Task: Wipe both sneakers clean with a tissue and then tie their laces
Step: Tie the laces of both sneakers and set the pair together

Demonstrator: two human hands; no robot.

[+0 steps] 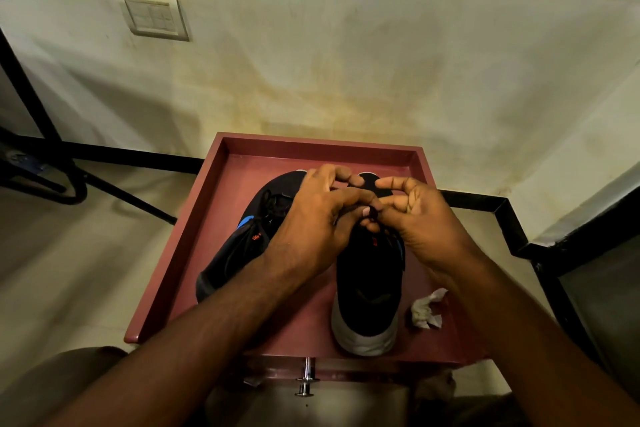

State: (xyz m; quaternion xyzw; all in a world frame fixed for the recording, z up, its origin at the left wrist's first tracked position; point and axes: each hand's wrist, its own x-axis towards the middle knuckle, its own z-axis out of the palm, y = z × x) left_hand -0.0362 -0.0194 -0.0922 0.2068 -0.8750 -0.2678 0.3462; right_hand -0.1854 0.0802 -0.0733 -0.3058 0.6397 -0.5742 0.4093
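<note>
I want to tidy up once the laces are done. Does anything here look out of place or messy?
Yes: a crumpled, soiled tissue lies loose on the red tray, beside the right sneaker. The left sneaker sits askew, angled away from its mate. Nothing looks spilled or damaged.

Single head view, worn on your head, facing forward and steeply down. Close range: your forearms enter from bottom edge, red tray (pixel 214 218) centre frame, wall (pixel 346 45) fills upper half. Wide-angle distortion at edges.

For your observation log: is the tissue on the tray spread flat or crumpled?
Crumpled: the tissue lies bunched beside the right sneaker.
</note>
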